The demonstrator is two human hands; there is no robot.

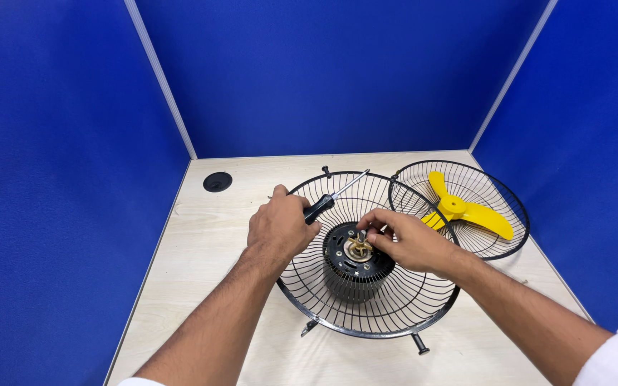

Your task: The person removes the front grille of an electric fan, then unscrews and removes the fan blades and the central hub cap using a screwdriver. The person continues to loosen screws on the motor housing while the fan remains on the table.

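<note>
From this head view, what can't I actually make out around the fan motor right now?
- Small part at the motor hub: pinched under the right hand fingertips, too small to identify.
- Screwdriver handle: mostly wrapped by the left hand; only the shaft and some black grip show.
- Motor's lower body and mount: screened by the rear guard wires.
- Second guard with yellow blade: near edge covered by the right hand.

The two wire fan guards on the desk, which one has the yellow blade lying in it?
The smaller wire guard at the back right holds the yellow blade. The nearer guard, under both hands, has the black motor at its centre instead.
</note>
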